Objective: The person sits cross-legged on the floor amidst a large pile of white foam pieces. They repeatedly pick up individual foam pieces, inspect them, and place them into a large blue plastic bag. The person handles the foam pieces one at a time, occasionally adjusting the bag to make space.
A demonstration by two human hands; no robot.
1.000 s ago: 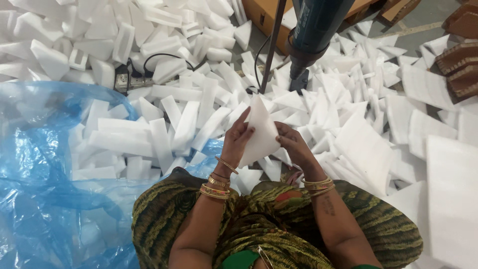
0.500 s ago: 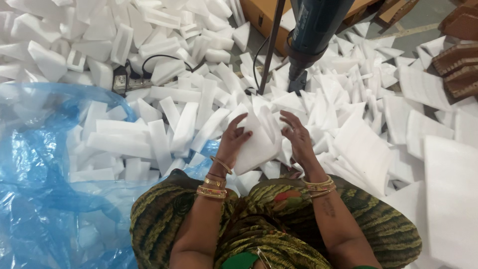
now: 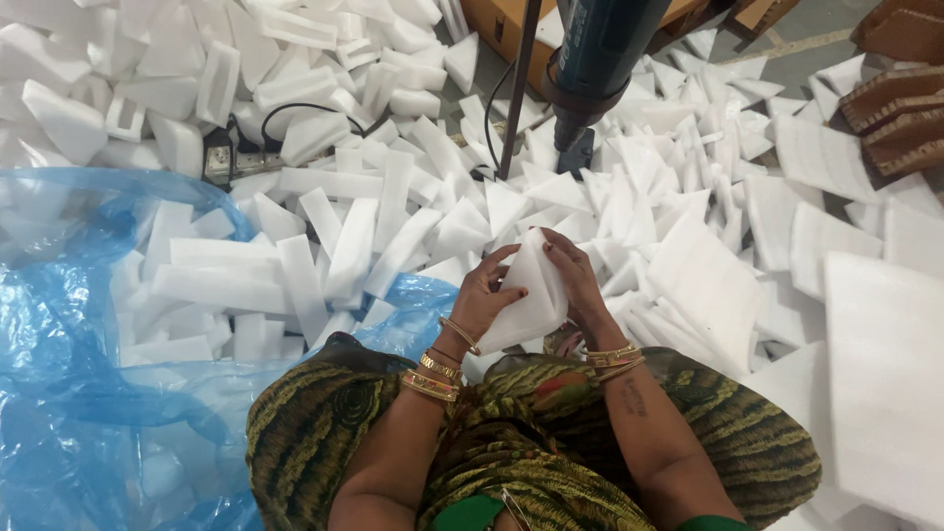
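Note:
Both my hands hold one white foam piece (image 3: 526, 295) just above my lap. My left hand (image 3: 484, 293) grips its left edge, fingers curled over the front. My right hand (image 3: 575, 278) presses on its right side and top. Gold bangles ring both wrists. A dark blue heat gun (image 3: 596, 59) hangs nozzle down on a stand a little beyond the foam piece. My knees, under green and yellow patterned cloth (image 3: 531, 442), fill the bottom of the view.
Loose white foam pieces (image 3: 344, 226) cover the floor ahead. A large blue plastic bag (image 3: 69, 393) with foam strips on it lies at the left. A power strip (image 3: 241, 162) with a black cable sits at the upper left. Foam sheets (image 3: 885, 374) and brown cardboard stacks (image 3: 900, 108) lie at the right.
The foam piece, earlier held up and then pressed flat with spread fingers, is now gripped between both hands and turned nearer my lap.

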